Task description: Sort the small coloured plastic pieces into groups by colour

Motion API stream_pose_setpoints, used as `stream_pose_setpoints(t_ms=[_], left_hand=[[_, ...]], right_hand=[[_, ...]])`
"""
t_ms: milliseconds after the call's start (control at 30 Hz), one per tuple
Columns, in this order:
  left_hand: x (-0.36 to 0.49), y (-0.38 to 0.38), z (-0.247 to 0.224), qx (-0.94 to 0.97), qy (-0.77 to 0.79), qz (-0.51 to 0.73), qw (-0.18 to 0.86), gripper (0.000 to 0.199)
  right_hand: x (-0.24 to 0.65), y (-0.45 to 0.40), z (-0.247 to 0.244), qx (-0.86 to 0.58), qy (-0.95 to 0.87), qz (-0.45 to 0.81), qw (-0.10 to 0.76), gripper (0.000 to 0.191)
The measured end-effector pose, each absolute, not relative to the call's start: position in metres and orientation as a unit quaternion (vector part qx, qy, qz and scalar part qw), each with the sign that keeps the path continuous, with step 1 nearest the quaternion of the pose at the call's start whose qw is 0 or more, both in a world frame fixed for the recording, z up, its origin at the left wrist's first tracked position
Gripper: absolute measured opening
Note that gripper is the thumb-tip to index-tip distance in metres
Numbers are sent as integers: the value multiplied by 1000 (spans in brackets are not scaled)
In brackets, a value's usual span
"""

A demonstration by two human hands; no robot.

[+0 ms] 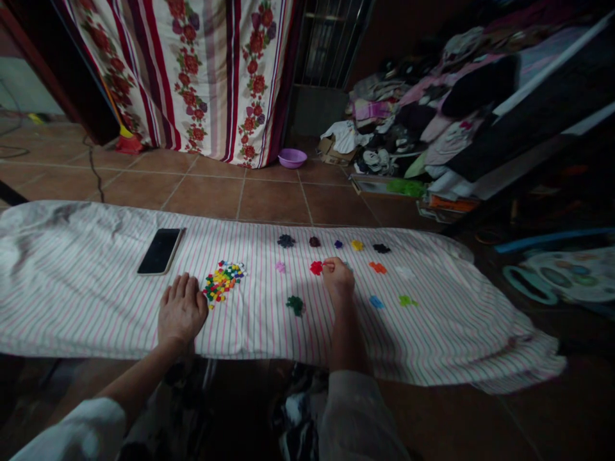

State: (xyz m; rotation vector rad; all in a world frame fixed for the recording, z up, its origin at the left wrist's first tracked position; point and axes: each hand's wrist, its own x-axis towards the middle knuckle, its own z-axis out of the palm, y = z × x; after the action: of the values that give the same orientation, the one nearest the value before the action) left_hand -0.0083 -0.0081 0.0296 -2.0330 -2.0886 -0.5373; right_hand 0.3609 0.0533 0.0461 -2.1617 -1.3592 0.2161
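My left hand (182, 308) lies flat on the striped cloth (259, 333), fingers stretched out, just left of a mixed pile of small coloured cubes (221, 280). At a small heap of red pieces (316, 267), my right hand (339, 280) has its fingertips pinched together; whether a piece is between them is too small to tell. Around it sit single-colour heaps: pink (280, 267), dark green (295, 305), orange (378, 267), blue (376, 301), lime green (408, 300) and white (405, 272). A back row holds grey (286, 241), dark brown (314, 241), purple (338, 244), yellow (357, 245) and black (381, 248) heaps.
A smartphone (161, 251) rests on the cloth behind my left hand. Beyond the table, a purple basin (293, 157) stands on the tiled floor near a floral curtain (192, 77). Piled clothes (432, 115) fill the back right. A red broom (129, 142) leans at the left.
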Motion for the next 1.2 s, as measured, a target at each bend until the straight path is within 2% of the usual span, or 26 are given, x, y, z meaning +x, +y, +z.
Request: stream_pose_setpoints(t_ms=[167, 567, 933, 1200], left_hand=[[-9, -7, 29, -685, -701, -166, 103, 47], [-9, -7, 31, -682, -706, -167, 90, 48], [-9, -8, 30, -681, -705, -180, 86, 48], [-8, -8, 30, -676, -708, -193, 76, 47]], right_hand=[[360, 56, 45, -809, -513, 81, 274, 28], [370, 57, 33, -781, -532, 86, 316, 36], [368, 57, 36, -787, -541, 93, 282, 36], [365, 61, 28, -781, -547, 50, 296, 42]])
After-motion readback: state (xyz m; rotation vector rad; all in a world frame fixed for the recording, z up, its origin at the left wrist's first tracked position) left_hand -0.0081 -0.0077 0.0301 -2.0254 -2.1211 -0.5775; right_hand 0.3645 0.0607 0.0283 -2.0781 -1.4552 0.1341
